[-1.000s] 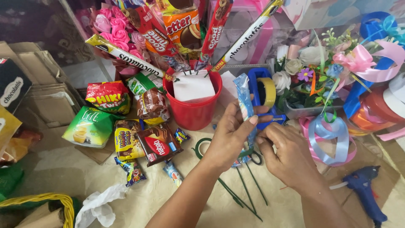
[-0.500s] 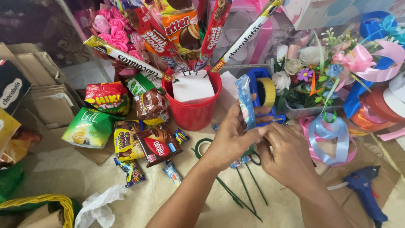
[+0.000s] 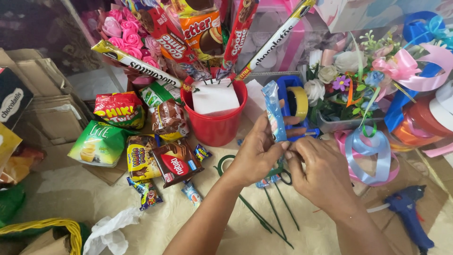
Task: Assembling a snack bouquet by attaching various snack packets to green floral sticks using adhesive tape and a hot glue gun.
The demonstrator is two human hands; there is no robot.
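Centrally, the left hand [image 3: 257, 153] pinches a slim blue snack packet [image 3: 273, 111] upright, above green stems [image 3: 269, 217] lying on the cloth. Touching it, the right hand [image 3: 321, 172] closes its fingertips at the packet's base. Behind stand a red bucket [image 3: 218, 125] and a blue tape dispenser [image 3: 292, 101]; a blue glue gun [image 3: 411, 212] lies right.

Two bare forearms are seen from above, ending in the left hand [image 3: 255, 156] and the right hand [image 3: 321, 172]. No sleeve is worn on either arm within the picture. The wrists are left uncovered, and the fingers [image 3: 295, 153] are shown bare, with short nails. The knuckles and the backs of both hands are plainly lit.
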